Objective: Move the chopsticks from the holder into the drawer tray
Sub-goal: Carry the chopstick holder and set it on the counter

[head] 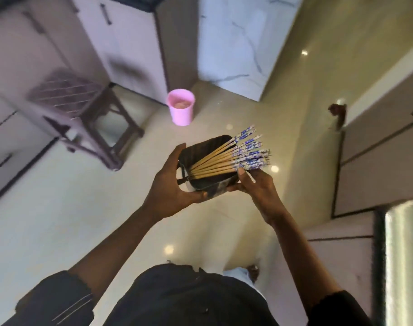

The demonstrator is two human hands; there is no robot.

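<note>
A dark rectangular holder (pixel 200 151) hangs in mid-air above the floor, tilted so its opening faces me. Several wooden chopsticks (pixel 224 158) with blue-and-white patterned ends fan out of it toward the right. My left hand (pixel 170 187) grips the holder's left side and bottom. My right hand (pixel 257 187) supports its lower right corner from beneath, with one finger touching the patterned chopstick ends. No drawer tray is in view.
A pink bin (pixel 181 109) stands on the glossy beige floor (pixel 83 220) ahead. A dark wooden stool (pixel 88 114) stands at the left beside pale cabinets (pixel 121 43). Cabinet drawers (pixel 377 149) and a metallic surface (pixel 403 255) line the right side.
</note>
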